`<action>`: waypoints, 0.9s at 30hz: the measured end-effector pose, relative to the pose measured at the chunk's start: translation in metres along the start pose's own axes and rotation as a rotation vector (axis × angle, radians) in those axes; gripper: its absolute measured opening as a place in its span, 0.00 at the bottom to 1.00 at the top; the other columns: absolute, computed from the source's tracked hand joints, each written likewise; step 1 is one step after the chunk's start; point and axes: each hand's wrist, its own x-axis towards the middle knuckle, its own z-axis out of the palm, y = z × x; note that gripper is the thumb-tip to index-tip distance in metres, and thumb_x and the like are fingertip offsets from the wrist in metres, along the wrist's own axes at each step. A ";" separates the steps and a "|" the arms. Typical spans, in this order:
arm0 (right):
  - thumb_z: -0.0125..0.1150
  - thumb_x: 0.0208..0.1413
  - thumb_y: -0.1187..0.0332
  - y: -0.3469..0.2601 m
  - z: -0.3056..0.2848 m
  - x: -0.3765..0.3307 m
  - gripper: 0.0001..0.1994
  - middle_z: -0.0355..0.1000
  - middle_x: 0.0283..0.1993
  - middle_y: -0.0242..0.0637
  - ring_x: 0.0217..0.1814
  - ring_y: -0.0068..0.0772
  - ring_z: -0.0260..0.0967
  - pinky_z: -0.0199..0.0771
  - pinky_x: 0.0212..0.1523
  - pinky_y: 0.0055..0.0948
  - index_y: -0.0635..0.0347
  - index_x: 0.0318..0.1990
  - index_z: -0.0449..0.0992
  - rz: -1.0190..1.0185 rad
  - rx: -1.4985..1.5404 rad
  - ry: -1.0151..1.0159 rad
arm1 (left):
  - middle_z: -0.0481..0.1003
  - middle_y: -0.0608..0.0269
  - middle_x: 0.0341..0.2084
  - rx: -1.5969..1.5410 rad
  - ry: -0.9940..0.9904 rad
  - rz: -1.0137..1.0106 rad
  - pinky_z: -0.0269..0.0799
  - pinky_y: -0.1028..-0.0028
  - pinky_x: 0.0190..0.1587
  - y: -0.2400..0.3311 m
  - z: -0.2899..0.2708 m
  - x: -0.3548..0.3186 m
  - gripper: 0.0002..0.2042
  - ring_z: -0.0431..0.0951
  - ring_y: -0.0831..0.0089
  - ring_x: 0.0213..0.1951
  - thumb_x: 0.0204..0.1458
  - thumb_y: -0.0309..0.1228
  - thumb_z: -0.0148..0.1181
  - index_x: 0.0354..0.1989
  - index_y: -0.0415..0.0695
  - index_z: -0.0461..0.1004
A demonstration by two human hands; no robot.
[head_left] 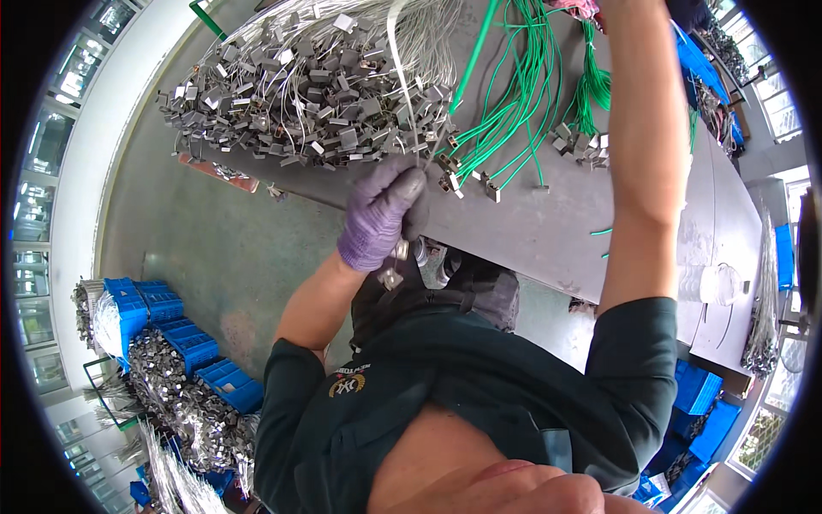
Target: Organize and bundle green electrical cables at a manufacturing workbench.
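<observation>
At the grey tabletop's [531,231] near edge, my left grip [385,206] was clamped on pale strands [393,38] beside the connector pile [317,103], probably best kept lightly taut against snagging; right grip out of view, state undetermined.

Room along near table [548,231] edge; connector heap [325,111] left, green wires [538,56] beyond.

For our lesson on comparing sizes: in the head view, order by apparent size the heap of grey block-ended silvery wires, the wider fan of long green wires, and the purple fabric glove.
1. Silvery wire heap
2. Green wire fan
3. Purple glove, clearly smallest
</observation>
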 end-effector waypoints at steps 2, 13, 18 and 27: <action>0.57 0.51 0.65 0.049 -0.031 -0.018 0.08 0.64 0.16 0.28 0.11 0.20 0.55 0.57 0.11 0.21 0.59 0.28 0.73 0.236 -0.109 0.084 | 0.57 0.72 0.11 -0.153 0.009 -0.190 0.49 0.82 0.13 -0.025 -0.008 -0.003 0.09 0.53 0.84 0.11 0.56 0.34 0.52 0.36 0.40 0.69; 0.59 0.53 0.65 0.275 -0.019 -0.211 0.07 0.59 0.15 0.27 0.11 0.21 0.54 0.49 0.12 0.21 0.57 0.27 0.72 1.066 0.330 0.495 | 0.57 0.72 0.11 -0.104 0.131 -0.636 0.48 0.82 0.12 -0.070 -0.068 -0.066 0.08 0.54 0.84 0.11 0.57 0.31 0.49 0.35 0.40 0.69; 0.59 0.52 0.68 0.257 -0.010 -0.217 0.06 0.62 0.17 0.29 0.11 0.21 0.57 0.52 0.10 0.21 0.59 0.31 0.71 0.927 0.442 0.390 | 0.57 0.72 0.11 -0.014 0.165 -0.659 0.48 0.82 0.12 -0.074 -0.064 -0.086 0.08 0.53 0.83 0.11 0.57 0.31 0.49 0.35 0.40 0.69; 0.56 0.52 0.68 0.241 0.041 -0.252 0.07 0.63 0.16 0.32 0.11 0.24 0.58 0.52 0.10 0.22 0.62 0.32 0.72 0.927 0.528 0.296 | 0.59 0.69 0.10 0.194 0.196 -0.678 0.50 0.80 0.12 -0.058 -0.087 -0.158 0.12 0.55 0.82 0.09 0.56 0.35 0.51 0.36 0.36 0.68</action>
